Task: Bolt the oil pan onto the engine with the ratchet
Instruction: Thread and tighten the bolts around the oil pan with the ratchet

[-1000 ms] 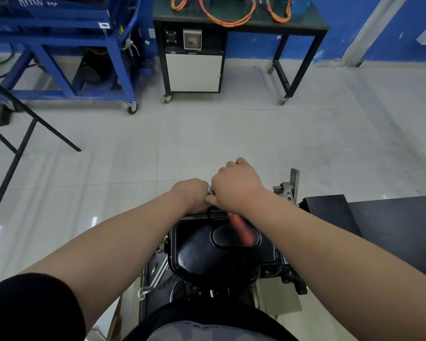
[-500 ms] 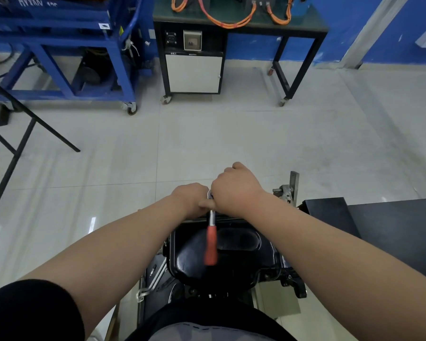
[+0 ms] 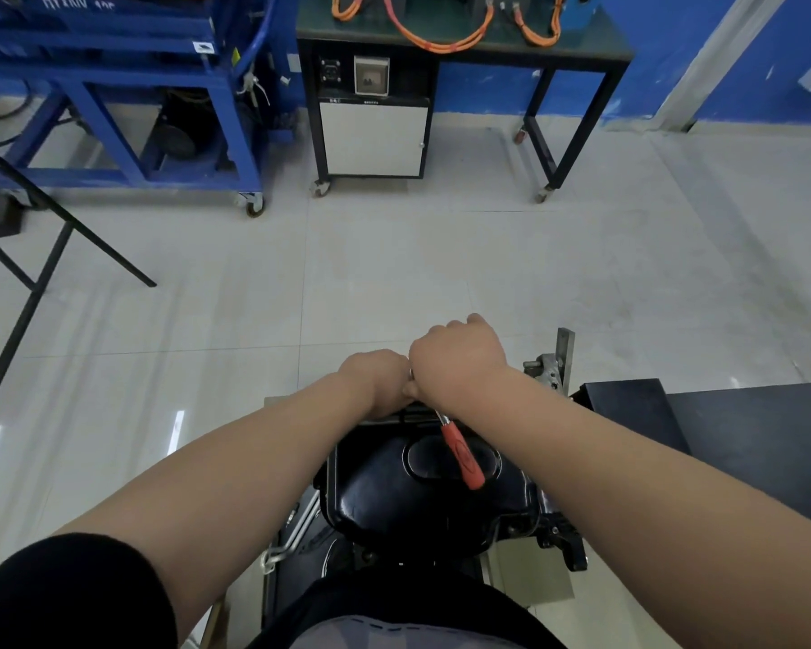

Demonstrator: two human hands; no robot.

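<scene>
The black oil pan sits on top of the engine, and both hands meet at its far rim. The right hand is clenched over the head of the ratchet, whose red handle slants back over the pan toward its right side. The left hand touches the right and seems curled, but its fingers are hidden, so I cannot tell what it holds

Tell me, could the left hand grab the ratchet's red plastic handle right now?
Probably yes: the left hand sits close by, and the red plastic handle sticks out uncovered over the black metal oil pan.
</scene>
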